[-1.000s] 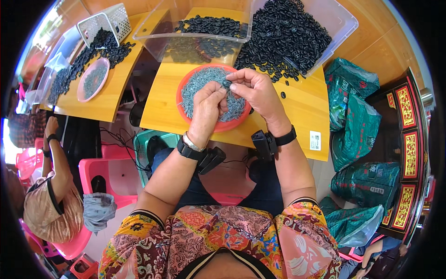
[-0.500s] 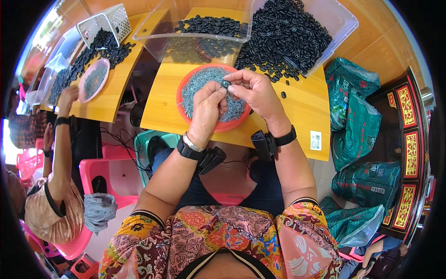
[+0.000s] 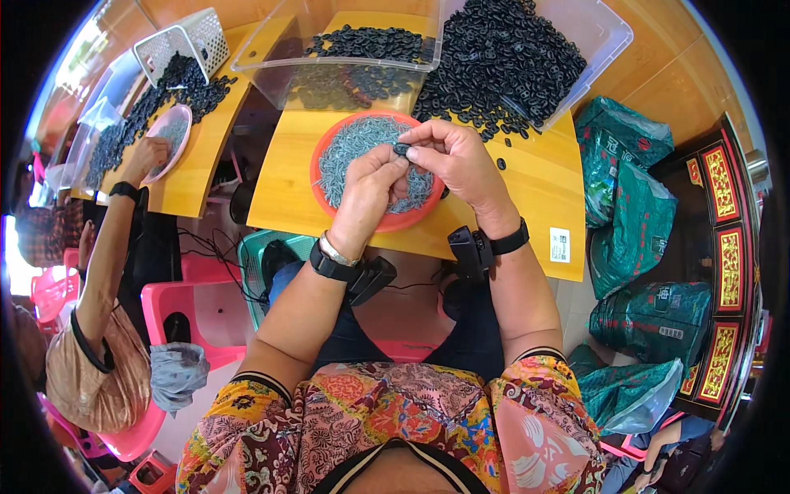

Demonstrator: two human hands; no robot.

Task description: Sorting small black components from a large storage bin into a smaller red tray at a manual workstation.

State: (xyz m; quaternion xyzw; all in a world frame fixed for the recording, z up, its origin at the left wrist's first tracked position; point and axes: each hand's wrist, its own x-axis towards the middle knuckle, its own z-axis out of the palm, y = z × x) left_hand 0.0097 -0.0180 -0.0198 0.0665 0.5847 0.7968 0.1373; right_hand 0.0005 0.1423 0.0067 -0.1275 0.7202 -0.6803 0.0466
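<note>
Over a red-orange bowl [image 3: 401,221] full of small grey metal pins or screws [image 3: 350,156], my two hands meet. Thumb and forefinger of my right hand [image 3: 457,160] pinch a small black oval piece [image 3: 401,149] with openings in it. My left hand [image 3: 369,185] is closed, its thumb and fingertips pressed against the near left side of that piece. Whatever is between the left fingertips is too small or hidden to name. Both wrists carry black straps with box-shaped devices.
Behind the bowl, clear plastic bins [image 3: 605,62] hold heaps of black pieces [image 3: 502,62], some spilled on the yellow table [image 3: 284,202]. Green woven bags [image 3: 634,235] stand at right. At left, a co-worker's hand [image 3: 151,154] is at a pink bowl [image 3: 186,136], near a white basket [image 3: 216,41].
My hands stay almost in place, with the black piece turned slightly between the fingertips. The co-worker's hand at left has moved right, to the pink bowl.
</note>
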